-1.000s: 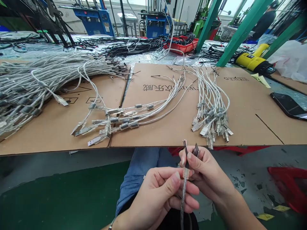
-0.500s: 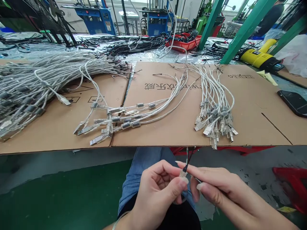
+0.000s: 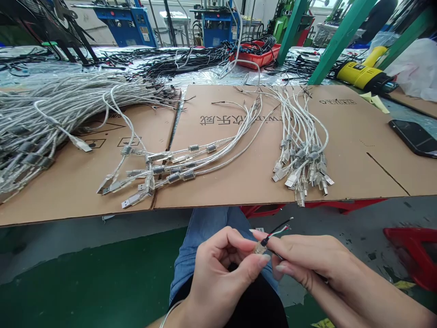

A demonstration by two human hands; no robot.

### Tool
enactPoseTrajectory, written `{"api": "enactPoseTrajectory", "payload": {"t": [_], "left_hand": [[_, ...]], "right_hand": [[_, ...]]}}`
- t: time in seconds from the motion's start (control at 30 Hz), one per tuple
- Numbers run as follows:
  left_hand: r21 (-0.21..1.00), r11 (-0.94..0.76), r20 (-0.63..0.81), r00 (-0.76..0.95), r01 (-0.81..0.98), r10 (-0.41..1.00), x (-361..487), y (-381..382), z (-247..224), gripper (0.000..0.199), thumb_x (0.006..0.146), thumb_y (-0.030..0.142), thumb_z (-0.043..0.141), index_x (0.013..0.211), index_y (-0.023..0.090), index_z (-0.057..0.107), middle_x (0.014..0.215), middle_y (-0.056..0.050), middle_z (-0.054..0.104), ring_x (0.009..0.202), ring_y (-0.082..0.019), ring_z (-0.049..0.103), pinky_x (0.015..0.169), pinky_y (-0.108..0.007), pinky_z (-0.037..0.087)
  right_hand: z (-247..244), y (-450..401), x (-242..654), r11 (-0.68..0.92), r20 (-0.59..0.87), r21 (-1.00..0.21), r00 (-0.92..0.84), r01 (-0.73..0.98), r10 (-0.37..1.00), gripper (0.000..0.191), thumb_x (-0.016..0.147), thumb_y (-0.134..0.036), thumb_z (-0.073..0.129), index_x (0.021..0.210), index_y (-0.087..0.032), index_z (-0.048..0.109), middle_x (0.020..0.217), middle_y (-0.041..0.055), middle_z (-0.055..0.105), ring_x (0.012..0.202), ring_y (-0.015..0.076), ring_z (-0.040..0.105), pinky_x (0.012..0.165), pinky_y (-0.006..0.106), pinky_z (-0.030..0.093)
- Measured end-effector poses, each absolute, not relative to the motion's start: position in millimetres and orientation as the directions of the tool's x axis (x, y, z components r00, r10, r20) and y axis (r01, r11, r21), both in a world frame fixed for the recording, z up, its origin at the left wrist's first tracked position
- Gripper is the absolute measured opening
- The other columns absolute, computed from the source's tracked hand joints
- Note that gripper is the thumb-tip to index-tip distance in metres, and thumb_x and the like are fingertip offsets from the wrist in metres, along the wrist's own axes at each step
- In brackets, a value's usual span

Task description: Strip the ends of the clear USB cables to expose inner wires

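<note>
Above my lap, my left hand (image 3: 227, 269) pinches a clear cable (image 3: 260, 248) close to its stripped end, where thin black, red, white and green wires (image 3: 280, 230) fan out to the upper right. My right hand (image 3: 309, 262) touches the wires' base with its index finger; a thin dark piece (image 3: 276, 255) shows between its fingers, mostly hidden. On the cardboard (image 3: 205, 191) in front lie a middle group of clear USB cables (image 3: 218, 157), a bundle (image 3: 300, 155) to the right and a large pile (image 3: 61, 118) at the left.
A black phone (image 3: 413, 138) lies at the right, with a yellow heat gun (image 3: 363, 76) behind it. Green posts (image 3: 341, 41) rise from the table. Farther back are black cables (image 3: 191, 61) and a red tray (image 3: 256, 55). A red stool (image 3: 413, 255) stands on the floor.
The stripped wires have tilted from nearly upright to the upper right, and their coloured strands show more. My right fingers have shifted slightly around them. The whole view has moved a little.
</note>
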State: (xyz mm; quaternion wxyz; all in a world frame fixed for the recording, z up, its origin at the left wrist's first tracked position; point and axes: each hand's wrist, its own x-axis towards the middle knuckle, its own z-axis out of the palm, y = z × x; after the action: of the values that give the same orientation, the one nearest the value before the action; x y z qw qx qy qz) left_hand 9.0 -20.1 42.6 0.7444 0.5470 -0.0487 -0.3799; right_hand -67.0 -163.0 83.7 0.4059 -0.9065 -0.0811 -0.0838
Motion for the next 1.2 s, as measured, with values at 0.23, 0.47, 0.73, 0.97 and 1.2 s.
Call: {"api": "enactPoseTrajectory", "payload": {"t": [0.23,0.47,0.73,0.97,1.2], "left_hand": [[0.943,0.072,-0.232,0.795,0.326,-0.560,6.0,-16.6,39.9,0.020,0.062,0.019,0.075,0.058,0.015,0.056,0.053,0.004,0.052,0.049,-0.005,0.046,0.049,-0.015,0.041],[0.975,0.056,-0.157,0.843,0.216,-0.515,5.6,-16.3,35.9,0.020,0.062,0.019,0.074,0.058,0.017,0.055,0.053,0.004,0.052,0.050,-0.006,0.046,0.051,-0.018,0.041],[0.975,0.063,-0.152,0.844,0.214,-0.514,5.8,-17.0,33.4,0.020,0.063,0.019,0.074,0.058,0.017,0.055,0.053,0.004,0.051,0.051,-0.007,0.046,0.051,-0.019,0.041],[0.980,0.067,-0.129,0.855,0.188,-0.502,5.0,-15.0,33.8,0.019,0.062,0.016,0.074,0.058,0.017,0.055,0.052,0.005,0.052,0.051,-0.006,0.047,0.051,-0.017,0.042],[0.964,0.078,-0.171,0.821,0.253,-0.544,6.9,-17.3,35.4,0.017,0.061,0.015,0.072,0.058,0.016,0.055,0.053,0.004,0.053,0.050,-0.006,0.048,0.051,-0.016,0.043]], "right_hand": [[84.0,-161.1,-67.6,-0.677,0.203,-0.709,0.976,0.198,0.073,0.023,0.091,-0.015,0.042,0.090,-0.021,0.064,0.067,0.0051,0.070,0.046,0.0162,0.059,0.040,0.025,0.044],[83.5,-158.7,-68.7,-0.670,0.231,-0.711,0.971,0.213,0.063,0.025,0.090,-0.015,0.042,0.081,-0.020,0.064,0.057,0.0033,0.063,0.043,0.0155,0.054,0.043,0.025,0.046],[83.9,-158.9,-68.0,-0.682,0.222,-0.699,0.972,0.216,0.080,0.025,0.091,-0.015,0.041,0.082,-0.020,0.063,0.055,0.0031,0.062,0.043,0.0159,0.054,0.041,0.025,0.045],[83.6,-159.3,-68.0,-0.711,0.212,-0.668,0.972,0.220,0.102,0.024,0.090,-0.013,0.041,0.084,-0.019,0.063,0.058,0.0037,0.064,0.043,0.0162,0.056,0.040,0.025,0.044],[88.9,-158.2,-66.6,-0.745,0.231,-0.632,0.969,0.214,0.082,0.026,0.084,-0.004,0.041,0.083,-0.020,0.062,0.062,0.0024,0.067,0.047,0.0161,0.061,0.038,0.023,0.043]]}}
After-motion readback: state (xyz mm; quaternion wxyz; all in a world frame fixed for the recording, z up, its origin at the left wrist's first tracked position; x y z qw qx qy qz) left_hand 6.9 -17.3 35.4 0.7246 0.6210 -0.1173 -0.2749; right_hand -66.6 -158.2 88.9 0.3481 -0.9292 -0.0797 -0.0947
